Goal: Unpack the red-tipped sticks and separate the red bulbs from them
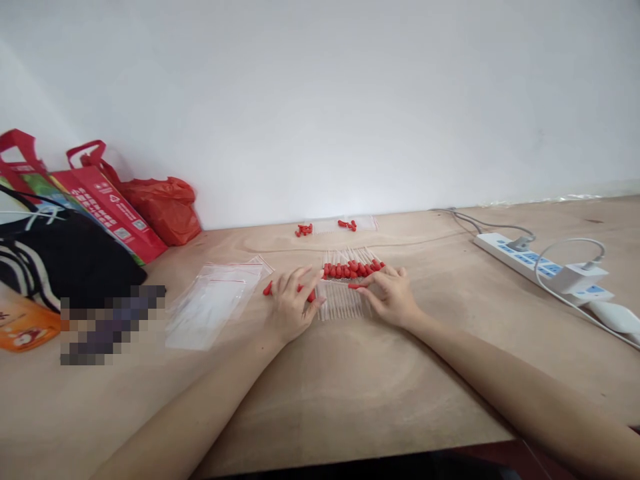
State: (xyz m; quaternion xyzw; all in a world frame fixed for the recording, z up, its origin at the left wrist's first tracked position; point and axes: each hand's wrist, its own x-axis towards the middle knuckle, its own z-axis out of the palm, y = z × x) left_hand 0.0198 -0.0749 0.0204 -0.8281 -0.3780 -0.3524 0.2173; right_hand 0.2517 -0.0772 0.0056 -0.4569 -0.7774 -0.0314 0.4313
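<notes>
A row of small red pieces point(353, 269) lies across a bundle of thin clear sticks point(343, 300) on the wooden table point(350, 387). My left hand point(293, 303) rests palm down at the row's left end, fingers spread over a few loose red pieces point(269, 288). My right hand point(390, 293) sits at the right end of the row, its fingertips pinched on one red piece point(356, 286) lying on the sticks.
Clear plastic bags point(213, 303) lie left of my hands. Two small bags with red pieces point(327, 227) sit by the wall. Red shopping bags point(110, 200) and a dark bag point(60, 260) stand at left. A white power strip point(543, 267) with cables is at right.
</notes>
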